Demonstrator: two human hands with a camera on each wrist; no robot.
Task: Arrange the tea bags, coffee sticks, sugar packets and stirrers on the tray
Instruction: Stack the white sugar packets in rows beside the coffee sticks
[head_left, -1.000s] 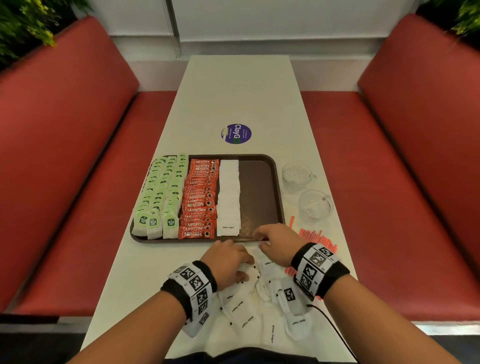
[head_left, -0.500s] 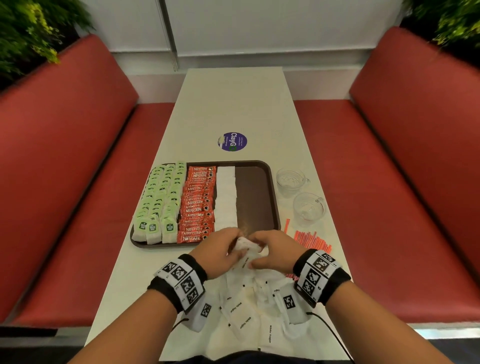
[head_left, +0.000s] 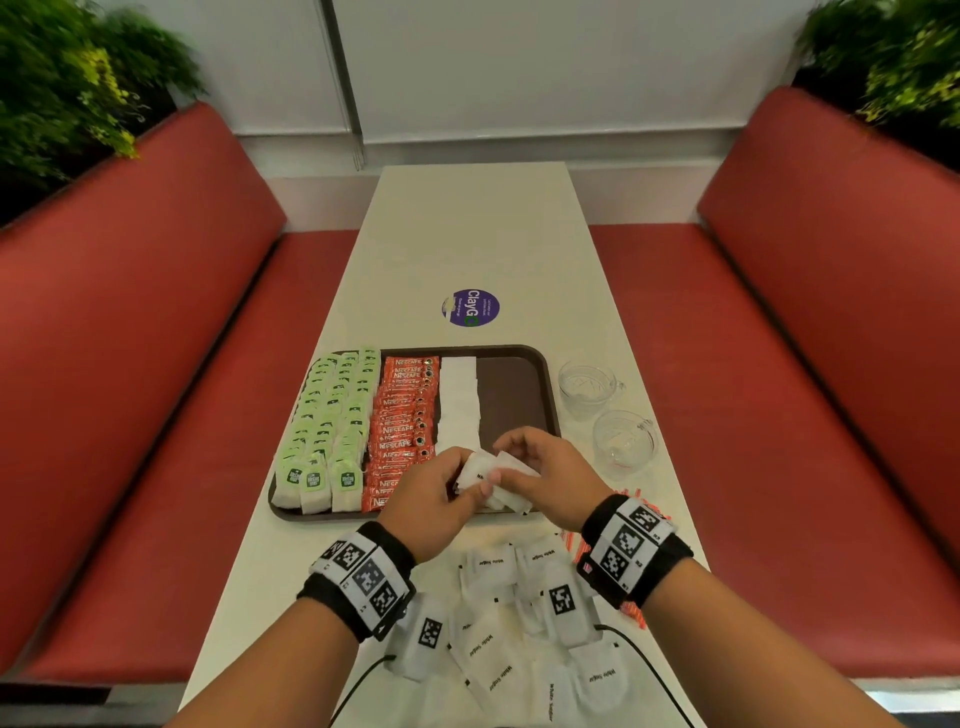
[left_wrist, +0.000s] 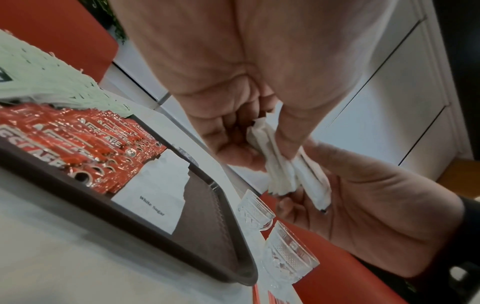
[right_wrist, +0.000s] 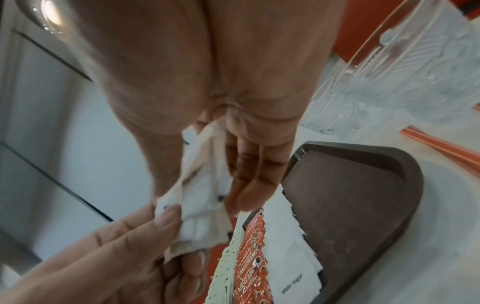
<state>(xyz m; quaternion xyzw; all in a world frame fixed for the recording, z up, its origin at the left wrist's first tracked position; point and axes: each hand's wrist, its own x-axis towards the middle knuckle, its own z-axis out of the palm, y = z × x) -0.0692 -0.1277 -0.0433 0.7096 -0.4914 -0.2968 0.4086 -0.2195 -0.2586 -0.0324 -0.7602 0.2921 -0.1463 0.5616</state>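
A brown tray (head_left: 519, 395) holds rows of green tea bags (head_left: 332, 415), red coffee sticks (head_left: 402, 426) and one column of white sugar packets (head_left: 458, 400). Above the tray's near edge both hands hold a small bunch of white sugar packets (head_left: 491, 478). My left hand (head_left: 441, 486) pinches the bunch (left_wrist: 283, 170) between thumb and fingers. My right hand (head_left: 540, 470) grips its other side, the packets (right_wrist: 200, 207) lying against its fingers. More loose sugar packets (head_left: 498, 639) lie on the table below my wrists. Orange stirrers (head_left: 631, 499) show beside my right wrist.
Two empty glass cups (head_left: 589, 387) (head_left: 623, 441) stand right of the tray. The tray's right strip is bare brown. A purple sticker (head_left: 470, 307) marks the long white table (head_left: 467, 234). Red benches (head_left: 156, 364) run along both sides.
Both hands lifted from the loose pile on the table, gathered a bunch of sugar packets and brought it up over the tray's near edge.
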